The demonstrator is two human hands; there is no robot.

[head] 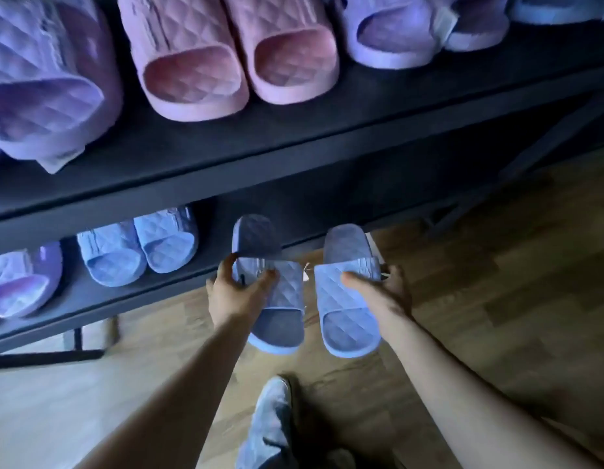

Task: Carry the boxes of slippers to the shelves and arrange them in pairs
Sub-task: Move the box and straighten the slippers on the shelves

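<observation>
- Pinching left slipper point(276, 299) in left hand point(232, 292), right slipper point(348, 299) in right hand point(385, 292).
- Could clip lower shelf point(178, 282) edge at 12 o'clock, slipping loose.

lower shelf point(151, 294) free beside blue pair point(138, 248), upper shelf point(293, 157) overhanging

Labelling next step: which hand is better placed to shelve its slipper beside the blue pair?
Left. The left hand grips its blue quilted slipper nearest the gap on the dark lower shelf beside the shelved blue pair; the right hand holds the other slipper farther off.
</observation>
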